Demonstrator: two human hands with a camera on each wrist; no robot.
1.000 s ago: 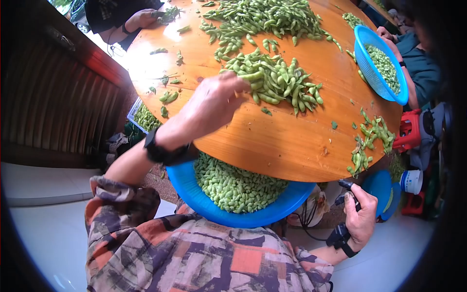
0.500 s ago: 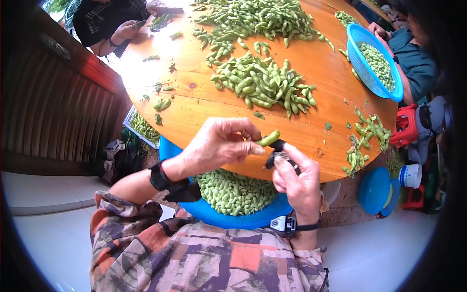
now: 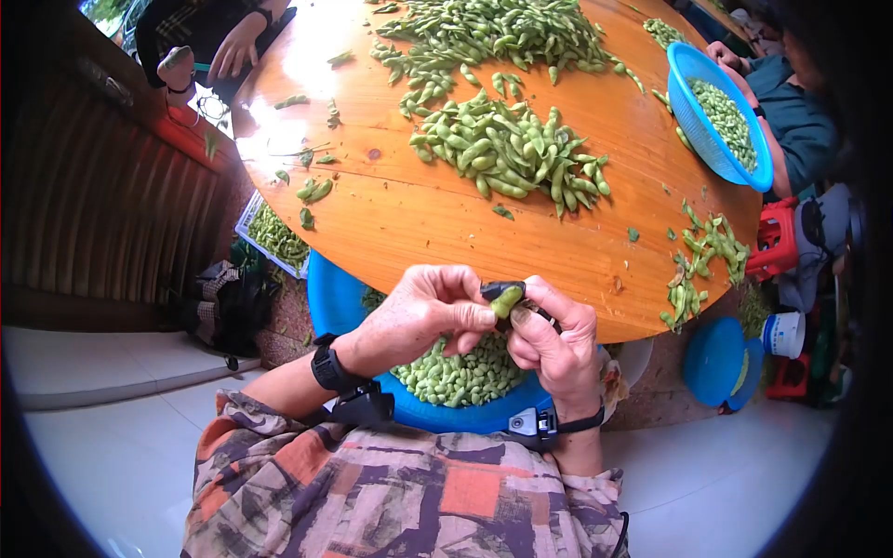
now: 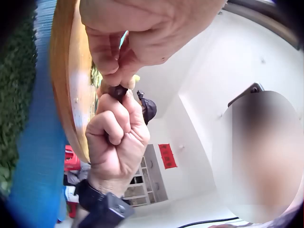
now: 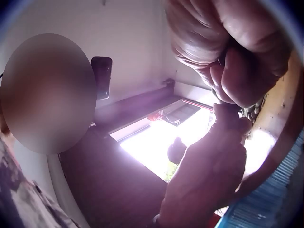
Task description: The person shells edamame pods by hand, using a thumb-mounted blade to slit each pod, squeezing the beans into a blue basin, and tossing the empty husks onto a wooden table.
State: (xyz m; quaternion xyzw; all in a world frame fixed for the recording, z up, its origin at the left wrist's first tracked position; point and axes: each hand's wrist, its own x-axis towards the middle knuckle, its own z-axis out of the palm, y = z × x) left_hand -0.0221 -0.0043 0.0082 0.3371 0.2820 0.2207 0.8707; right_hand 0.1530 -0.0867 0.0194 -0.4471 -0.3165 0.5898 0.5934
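In the head view, my left hand (image 3: pixel 420 309) pinches a green soybean pod (image 3: pixel 505 301) between thumb and fingers, just over the near table edge. My right hand (image 3: pixel 561 342) grips a small black tool (image 3: pixel 502 289), its dark end against the pod. Both hands meet fingertip to fingertip; the left wrist view shows the right hand (image 4: pixel 116 137) with curled fingers below the left hand (image 4: pixel 156 28). Beneath them, a blue basin (image 3: pixel 337 296) holds shelled green beans (image 3: pixel 458 374), partly hidden by my forearms.
On the round wooden table (image 3: pixel 400 214) lie a pile of pods (image 3: pixel 507 153), a larger pile (image 3: pixel 502 37) behind, and some husks (image 3: pixel 712 251) at right. A light-blue basket (image 3: pixel 684 102) of beans stands by another person (image 3: pixel 800 121). Another person's hand (image 3: pixel 237 46) shows upper left.
My left hand has come back from the pod pile with a pod, and my right hand has moved in from the right with the black tool. Both now meet over the basin.
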